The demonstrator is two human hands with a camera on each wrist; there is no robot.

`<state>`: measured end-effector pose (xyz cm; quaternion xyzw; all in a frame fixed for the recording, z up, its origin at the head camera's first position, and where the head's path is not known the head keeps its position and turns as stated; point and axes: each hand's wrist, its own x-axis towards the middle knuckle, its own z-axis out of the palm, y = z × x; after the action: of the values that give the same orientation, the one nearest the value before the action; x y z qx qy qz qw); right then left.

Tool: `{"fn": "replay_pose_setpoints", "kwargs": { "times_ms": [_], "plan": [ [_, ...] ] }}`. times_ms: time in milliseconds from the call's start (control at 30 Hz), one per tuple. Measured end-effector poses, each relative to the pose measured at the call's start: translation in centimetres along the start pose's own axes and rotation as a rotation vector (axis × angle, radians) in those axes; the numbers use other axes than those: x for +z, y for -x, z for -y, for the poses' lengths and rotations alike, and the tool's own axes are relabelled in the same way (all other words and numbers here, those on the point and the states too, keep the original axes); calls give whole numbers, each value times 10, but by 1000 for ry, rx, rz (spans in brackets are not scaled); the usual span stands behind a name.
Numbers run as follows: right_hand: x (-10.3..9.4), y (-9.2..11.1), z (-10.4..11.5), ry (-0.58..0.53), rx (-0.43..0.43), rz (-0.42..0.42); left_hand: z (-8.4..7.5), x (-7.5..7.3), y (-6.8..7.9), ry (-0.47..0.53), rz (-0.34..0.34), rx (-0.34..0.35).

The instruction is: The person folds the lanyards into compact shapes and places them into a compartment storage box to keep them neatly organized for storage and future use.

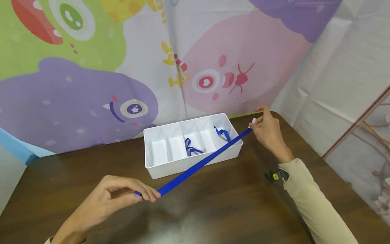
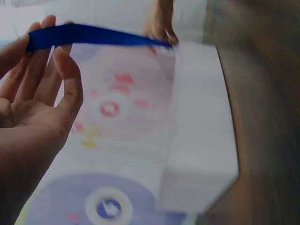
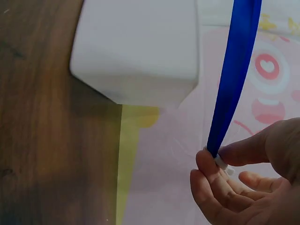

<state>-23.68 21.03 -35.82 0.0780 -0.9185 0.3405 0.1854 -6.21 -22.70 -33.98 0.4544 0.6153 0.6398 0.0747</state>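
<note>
A blue lanyard (image 1: 198,166) is stretched taut on a slant between my two hands, in front of and partly over the white divided box. My left hand (image 1: 106,200) pinches its lower end between thumb and fingers; in the left wrist view the blue strap (image 2: 89,35) lies across those fingers. At the upper right, my right hand (image 1: 268,134) pinches the other end, where a small white clip (image 3: 220,161) shows between thumb and forefinger. Inside the white box (image 1: 170,171), one folded blue lanyard (image 1: 192,149) lies in the middle compartment and another (image 1: 224,135) in the rightmost one.
The box stands on a dark brown wooden table (image 1: 231,196), close to a cartoon-printed cloth (image 1: 140,67) hung behind. A white cloth with a floral panel (image 1: 371,135) hangs on the right. A black strap with a yellow spot (image 1: 275,176) is at the right wrist.
</note>
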Motion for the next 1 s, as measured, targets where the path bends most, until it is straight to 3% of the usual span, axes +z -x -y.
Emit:
{"fn": "replay_pose_setpoints", "kwargs": {
  "times_ms": [200, 300, 533, 800, 933, 1000],
  "plan": [
    [3, 11, 4, 23, -107, -109, 16, -20, 10, -85, -86, -128],
    [6, 16, 8, 41, -152, -154, 19, -21, 10, -116, -124, -181],
    [5, 30, 20, 97, -252, -242, 18, -18, 6, -105, -188, -220],
    [-4, 44, 45, 91, -350, -267, 10, -13, 0, -95, -192, -183],
    [-9, 48, 53, 87, -342, -248, 5, -9, -3, -116, -210, -147],
    [-11, 51, 56, 97, -324, -198, 2, -5, -6, -121, -227, -126]
  ]
}}
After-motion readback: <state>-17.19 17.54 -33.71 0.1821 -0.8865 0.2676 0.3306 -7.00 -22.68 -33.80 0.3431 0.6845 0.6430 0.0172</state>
